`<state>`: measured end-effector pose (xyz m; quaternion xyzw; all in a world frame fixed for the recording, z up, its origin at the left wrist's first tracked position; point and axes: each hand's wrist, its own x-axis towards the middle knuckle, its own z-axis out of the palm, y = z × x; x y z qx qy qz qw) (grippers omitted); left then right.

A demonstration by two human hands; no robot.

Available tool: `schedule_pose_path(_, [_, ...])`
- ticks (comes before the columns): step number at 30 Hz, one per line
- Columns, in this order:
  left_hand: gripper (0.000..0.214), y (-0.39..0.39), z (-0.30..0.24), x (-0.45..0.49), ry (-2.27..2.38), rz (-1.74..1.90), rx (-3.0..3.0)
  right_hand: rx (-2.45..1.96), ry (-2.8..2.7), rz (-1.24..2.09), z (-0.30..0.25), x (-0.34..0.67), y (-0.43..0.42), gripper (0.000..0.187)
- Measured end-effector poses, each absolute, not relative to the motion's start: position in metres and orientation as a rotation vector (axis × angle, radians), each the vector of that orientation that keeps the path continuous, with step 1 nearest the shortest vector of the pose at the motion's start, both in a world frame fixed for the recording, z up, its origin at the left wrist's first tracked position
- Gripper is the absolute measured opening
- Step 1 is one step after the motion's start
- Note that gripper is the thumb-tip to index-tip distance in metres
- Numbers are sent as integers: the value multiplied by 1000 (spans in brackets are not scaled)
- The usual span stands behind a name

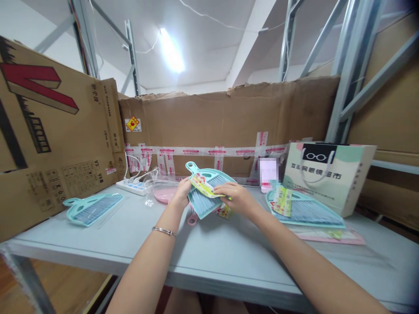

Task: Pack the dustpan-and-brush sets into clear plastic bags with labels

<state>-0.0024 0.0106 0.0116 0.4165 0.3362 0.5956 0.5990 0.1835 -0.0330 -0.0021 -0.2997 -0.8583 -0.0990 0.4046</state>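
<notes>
In the middle of the view, above the table, my left hand [183, 192] grips the edge of a light-blue dustpan and brush set [204, 208], tilted with its ring-ended handle up and to the left. Across it lies a yellow-green printed label card [203, 186]. My right hand [236, 197] has its fingers closed on the right end of that card, over the bristles. Below and behind sit a pink dustpan [161, 194], a pink handle ring [192, 219] and another printed card [224, 212], partly hidden by the blue set.
One more blue dustpan set [94, 208] lies at left. At right, a blue set with a card [314, 211] rests on pink-edged packaging [350, 236], before a paper bag [322, 174]. A power strip [132, 188] and cardboard walls [203, 113] stand behind.
</notes>
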Motion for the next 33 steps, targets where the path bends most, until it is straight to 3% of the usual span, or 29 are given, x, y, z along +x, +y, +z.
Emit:
schedule_pose_path(4, [24,13,10,-6,738,1286,965,-633,-2117,-321,1,191,-32,37])
schedule_pose_path(10, [15,18,7,-3,848,1265,1025,-791,-2051,-382,-1,204,-21,51])
schedule_pose_path(16, [43,6,11,-2,794,1134,1161,-817,-2037,-234,-3,213,-13,54])
schedule_pose_path(20, [49,-1,12,-1,838,1032,1357,-826,-1975,-109,-2,214,-12,50])
schedule_pose_path(24, [53,1,10,0,910,1081,1368,-906,-1484,173,1,210,-12,48])
schedule_pose_path(28, [49,4,13,0,865,1295,1176,-974,-864,735,4,197,-18,42])
schedule_pose_path(31, [44,4,13,2,818,1404,1101,-835,-882,1304,1,181,-28,31])
schedule_pose_path(33, [43,3,10,6,832,1424,1171,-750,-918,1488,-3,172,-32,22])
